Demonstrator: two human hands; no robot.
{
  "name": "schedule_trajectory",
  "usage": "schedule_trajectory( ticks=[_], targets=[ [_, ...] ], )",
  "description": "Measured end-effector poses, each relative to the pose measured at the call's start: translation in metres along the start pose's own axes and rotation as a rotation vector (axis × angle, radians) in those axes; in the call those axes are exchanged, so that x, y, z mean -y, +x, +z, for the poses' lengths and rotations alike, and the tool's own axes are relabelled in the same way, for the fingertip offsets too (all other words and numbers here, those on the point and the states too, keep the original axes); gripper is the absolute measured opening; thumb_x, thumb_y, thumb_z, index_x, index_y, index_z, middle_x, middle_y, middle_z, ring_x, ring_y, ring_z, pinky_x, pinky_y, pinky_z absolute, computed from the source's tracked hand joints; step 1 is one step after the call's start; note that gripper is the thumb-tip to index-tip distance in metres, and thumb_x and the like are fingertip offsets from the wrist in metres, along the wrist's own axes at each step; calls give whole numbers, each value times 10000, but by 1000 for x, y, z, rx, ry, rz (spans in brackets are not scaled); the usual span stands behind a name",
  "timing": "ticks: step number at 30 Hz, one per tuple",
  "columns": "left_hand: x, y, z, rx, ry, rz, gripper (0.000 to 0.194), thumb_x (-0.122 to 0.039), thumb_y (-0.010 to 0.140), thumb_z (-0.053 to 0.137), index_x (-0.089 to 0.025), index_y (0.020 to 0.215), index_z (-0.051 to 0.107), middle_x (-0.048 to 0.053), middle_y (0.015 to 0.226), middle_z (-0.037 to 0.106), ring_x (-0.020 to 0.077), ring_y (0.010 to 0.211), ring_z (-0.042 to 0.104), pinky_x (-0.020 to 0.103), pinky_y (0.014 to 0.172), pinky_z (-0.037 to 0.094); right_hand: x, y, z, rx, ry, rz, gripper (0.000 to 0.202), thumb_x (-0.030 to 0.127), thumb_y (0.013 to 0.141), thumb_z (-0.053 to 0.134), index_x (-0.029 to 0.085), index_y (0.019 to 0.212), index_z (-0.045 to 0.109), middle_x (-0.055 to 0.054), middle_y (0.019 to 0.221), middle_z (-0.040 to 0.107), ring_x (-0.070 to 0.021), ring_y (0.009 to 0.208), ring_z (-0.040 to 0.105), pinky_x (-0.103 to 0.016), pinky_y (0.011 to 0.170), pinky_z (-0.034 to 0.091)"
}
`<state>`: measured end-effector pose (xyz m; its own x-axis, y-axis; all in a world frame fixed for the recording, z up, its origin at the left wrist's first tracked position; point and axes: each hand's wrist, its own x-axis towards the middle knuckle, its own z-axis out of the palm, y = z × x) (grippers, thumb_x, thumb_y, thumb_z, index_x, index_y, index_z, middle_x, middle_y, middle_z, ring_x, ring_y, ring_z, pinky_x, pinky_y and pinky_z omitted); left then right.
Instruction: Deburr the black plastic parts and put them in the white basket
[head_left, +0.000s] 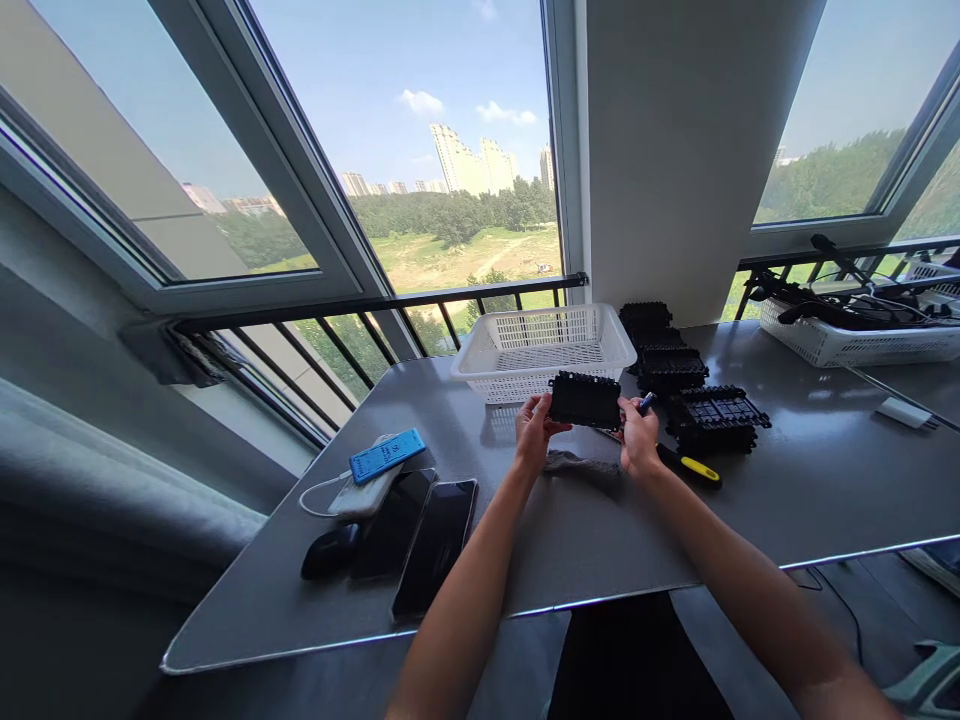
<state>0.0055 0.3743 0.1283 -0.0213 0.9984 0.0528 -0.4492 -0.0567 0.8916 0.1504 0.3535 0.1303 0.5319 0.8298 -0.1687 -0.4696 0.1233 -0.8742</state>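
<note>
Black panel (585, 402) before white basket (514, 387), black items (862, 305) in second basket (862, 347)

On the grey table (825, 480) sit a white basket (517, 387) beyond the hands (533, 432), a cloth (581, 466) below them, black parts (716, 412) to their right, a mouse (330, 552) and dark phone (436, 545) to their left

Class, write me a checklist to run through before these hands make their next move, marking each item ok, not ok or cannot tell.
1. Left hand holding one end of the black part: ok.
2. Right hand holding the other end: ok.
3. Table below the part free of loose items: not ok, a grey cloth lies there.
4. Yellow-and-black tool not touching the right forearm: cannot tell, they overlap in view.
5. White basket upright: ok.
</note>
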Motion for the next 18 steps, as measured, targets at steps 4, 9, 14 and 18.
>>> schedule_trajectory(
  ticks=[4, 9, 14, 18],
  targets=[
    [-1, -1, 1, -1, -10, 6, 450, -517, 612, 749, -182, 785, 502, -106, 500, 454, 79, 416, 558, 212, 488, 522, -2, 2, 0, 1, 9, -2, 341, 330, 640, 670, 238, 695, 346, 105, 533, 306, -72, 449, 286, -201, 412, 265],
    [-1, -1, 2, -1, -17, 3, 448, -508, 610, 753, -180, 784, 502, -106, 504, 459, 77, 412, 556, 206, 482, 516, -6, 6, -2, 0, 7, -16, 356, 351, 638, 691, 235, 691, 358, 102, 532, 318, -75, 456, 318, -200, 415, 279],
    [1, 1, 0, -7, -11, 0, 456, -512, 613, 750, -182, 805, 501, -107, 503, 468, 77, 403, 555, 212, 494, 518, -8, 9, -3, 5, -7, -35, 368, 380, 639, 696, 234, 685, 362, 101, 532, 323, -76, 461, 330, -198, 414, 281],
    [2, 1, -1, -1, 1, -4, 465, -524, 610, 748, -190, 805, 490, -109, 514, 473, 87, 410, 573, 220, 506, 522, -9, 10, -3, 6, -15, -42, 362, 381, 648, 689, 234, 684, 360, 102, 527, 316, -77, 459, 326, -198, 417, 286]
  ],
)
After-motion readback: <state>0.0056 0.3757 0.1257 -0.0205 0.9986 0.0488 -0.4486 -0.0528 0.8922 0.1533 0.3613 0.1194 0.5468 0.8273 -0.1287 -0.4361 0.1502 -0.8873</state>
